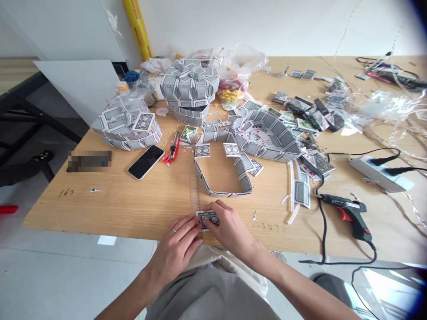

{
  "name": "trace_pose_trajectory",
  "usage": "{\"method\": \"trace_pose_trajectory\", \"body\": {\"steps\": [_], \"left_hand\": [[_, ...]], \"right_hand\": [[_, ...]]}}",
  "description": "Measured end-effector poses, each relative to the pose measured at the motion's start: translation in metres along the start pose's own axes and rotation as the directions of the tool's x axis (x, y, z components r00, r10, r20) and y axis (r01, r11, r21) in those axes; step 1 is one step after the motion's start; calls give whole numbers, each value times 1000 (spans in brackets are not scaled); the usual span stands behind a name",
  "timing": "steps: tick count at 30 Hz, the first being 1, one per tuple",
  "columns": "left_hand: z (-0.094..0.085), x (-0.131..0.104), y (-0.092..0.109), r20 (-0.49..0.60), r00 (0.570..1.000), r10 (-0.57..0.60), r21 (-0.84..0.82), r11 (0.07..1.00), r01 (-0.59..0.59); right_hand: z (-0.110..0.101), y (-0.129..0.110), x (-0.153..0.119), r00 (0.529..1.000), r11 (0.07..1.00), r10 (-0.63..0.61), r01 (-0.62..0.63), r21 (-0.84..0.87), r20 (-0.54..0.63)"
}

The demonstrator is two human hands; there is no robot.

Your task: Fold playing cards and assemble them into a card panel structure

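Note:
A playing card (211, 217) with a dark patterned back lies at the table's near edge, partly covered by my fingers. My left hand (180, 240), a ring on one finger, presses its fingertips on the card's left end. My right hand (228, 224) grips the card from the right, thumb and fingers closed on it. A clear ruler (194, 191) runs along the wood beside the card, its near end under my left hand. Just beyond stands an open ring of folded cards (245, 178), with two patterned cards (231, 150) across its far side.
Card-built boxes (190, 84) and a card tray (267, 142) stand farther back. A phone (147, 162) and red cutter knife (173, 147) lie left. On the right are a glue gun (347, 213), its cable, a power strip (380, 173) and white strips (292, 191).

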State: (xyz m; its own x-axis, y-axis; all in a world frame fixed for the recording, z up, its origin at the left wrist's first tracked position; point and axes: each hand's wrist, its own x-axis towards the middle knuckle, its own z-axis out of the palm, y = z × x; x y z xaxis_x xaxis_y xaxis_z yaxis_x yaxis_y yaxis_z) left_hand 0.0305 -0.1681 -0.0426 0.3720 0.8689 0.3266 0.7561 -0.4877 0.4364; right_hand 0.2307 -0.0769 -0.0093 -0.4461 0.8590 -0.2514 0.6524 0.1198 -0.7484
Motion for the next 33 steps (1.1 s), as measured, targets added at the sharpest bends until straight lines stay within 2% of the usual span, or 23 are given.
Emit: {"method": "trace_pose_trajectory", "body": {"steps": [12, 21, 33], "left_hand": [[-1, 1, 1, 16, 1000, -27, 2, 1000, 27], [-4, 5, -4, 80, 996, -43, 25, 999, 41], [-5, 6, -6, 41, 998, -38, 18, 999, 37]], "right_hand": [[0, 1, 1, 1000, 1000, 5, -5, -6, 12], [-1, -1, 1, 1000, 999, 15, -14, -32, 19], [-2, -1, -1, 999, 998, 21, -19, -55, 36]]}}
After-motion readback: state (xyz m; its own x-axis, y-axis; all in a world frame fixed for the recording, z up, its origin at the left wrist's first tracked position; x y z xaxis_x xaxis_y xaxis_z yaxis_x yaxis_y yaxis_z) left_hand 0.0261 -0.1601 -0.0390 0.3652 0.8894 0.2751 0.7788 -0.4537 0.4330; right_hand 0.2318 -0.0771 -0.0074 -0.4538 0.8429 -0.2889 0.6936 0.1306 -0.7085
